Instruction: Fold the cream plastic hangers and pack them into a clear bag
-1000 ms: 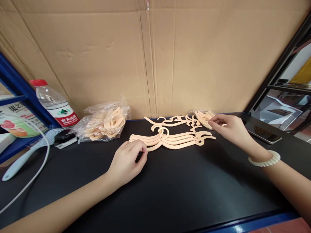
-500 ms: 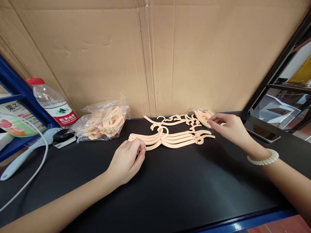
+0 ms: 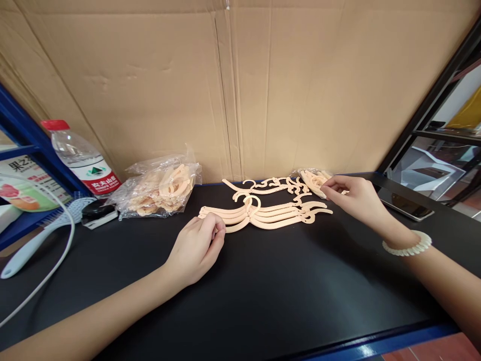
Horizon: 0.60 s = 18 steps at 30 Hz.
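Several cream-coloured plastic clothes hangers (image 3: 276, 219) lie stacked side by side on the black tabletop, their hooks crossing in the middle. At their left end, my left hand (image 3: 201, 245) is closed, with the front hanger's arm running into its curled fingers. My right hand (image 3: 355, 198) hovers to the right of the stack, thumb and fingers pinched together. Whatever that pinch holds, if anything, is too hidden to make out. Behind the stack lie another hanger (image 3: 259, 189) and a cluster of small cream hook pieces (image 3: 296, 186).
A clear bag of cream parts (image 3: 161, 188) lies back left, a smaller bag (image 3: 313, 180) behind my right fingers. A phone (image 3: 408, 204) lies at right. On the left are a red-capped bottle (image 3: 88, 163), a hairbrush (image 3: 45, 238) and a white cable (image 3: 65, 250). Cardboard (image 3: 169, 75) stands behind.
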{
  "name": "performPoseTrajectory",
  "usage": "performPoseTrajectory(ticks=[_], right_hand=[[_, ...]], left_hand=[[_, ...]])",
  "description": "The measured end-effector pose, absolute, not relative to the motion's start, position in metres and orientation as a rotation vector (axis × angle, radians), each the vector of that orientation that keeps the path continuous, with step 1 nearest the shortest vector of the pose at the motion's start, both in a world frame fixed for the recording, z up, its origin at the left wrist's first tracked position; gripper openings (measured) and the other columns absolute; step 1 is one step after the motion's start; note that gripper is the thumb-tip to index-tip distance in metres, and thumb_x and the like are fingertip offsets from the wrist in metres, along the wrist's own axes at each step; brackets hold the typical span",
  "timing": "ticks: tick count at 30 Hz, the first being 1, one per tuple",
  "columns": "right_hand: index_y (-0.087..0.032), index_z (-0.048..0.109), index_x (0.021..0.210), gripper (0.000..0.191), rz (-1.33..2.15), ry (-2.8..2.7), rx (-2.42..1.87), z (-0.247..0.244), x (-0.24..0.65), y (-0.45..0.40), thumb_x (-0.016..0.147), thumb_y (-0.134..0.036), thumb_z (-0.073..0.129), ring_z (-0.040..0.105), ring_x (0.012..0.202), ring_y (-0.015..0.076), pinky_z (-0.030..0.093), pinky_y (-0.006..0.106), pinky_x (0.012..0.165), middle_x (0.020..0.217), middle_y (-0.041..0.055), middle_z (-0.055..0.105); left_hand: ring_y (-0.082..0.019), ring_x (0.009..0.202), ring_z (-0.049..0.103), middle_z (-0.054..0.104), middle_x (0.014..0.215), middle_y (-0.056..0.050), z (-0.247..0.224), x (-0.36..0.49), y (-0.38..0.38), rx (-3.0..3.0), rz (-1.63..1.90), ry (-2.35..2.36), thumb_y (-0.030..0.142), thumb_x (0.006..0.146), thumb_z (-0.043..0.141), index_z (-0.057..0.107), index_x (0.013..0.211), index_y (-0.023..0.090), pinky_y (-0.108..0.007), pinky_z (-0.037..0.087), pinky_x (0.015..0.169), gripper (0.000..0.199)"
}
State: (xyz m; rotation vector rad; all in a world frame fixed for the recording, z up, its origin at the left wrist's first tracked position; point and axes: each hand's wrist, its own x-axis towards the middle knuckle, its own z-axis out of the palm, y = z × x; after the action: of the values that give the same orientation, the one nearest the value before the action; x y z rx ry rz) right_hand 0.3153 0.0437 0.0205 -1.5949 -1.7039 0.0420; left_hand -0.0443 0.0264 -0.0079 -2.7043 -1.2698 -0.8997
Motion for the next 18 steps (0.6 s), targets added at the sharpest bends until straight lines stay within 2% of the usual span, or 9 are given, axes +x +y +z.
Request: performPoseTrajectory(ticks=[18], right_hand=[[-0.021,0.065,0.065,0.023,0.027,-1.712,-1.592,0.0203,0.3145,0.0434,0.078,-0.037,0.057,0.058,0.057,0.0172,0.044,0.029,0.056,0.065,0.0021,0.067]], left_hand=[[-0.019,0.069,0.060,0.064,0.080,-0.002,-0.0076,-0.0433,0.0264,-2.705,-0.906,-1.292,0.021,0.096,0.034,0.039,0.084,0.022,-0.034,0.045,0.068,0.013]])
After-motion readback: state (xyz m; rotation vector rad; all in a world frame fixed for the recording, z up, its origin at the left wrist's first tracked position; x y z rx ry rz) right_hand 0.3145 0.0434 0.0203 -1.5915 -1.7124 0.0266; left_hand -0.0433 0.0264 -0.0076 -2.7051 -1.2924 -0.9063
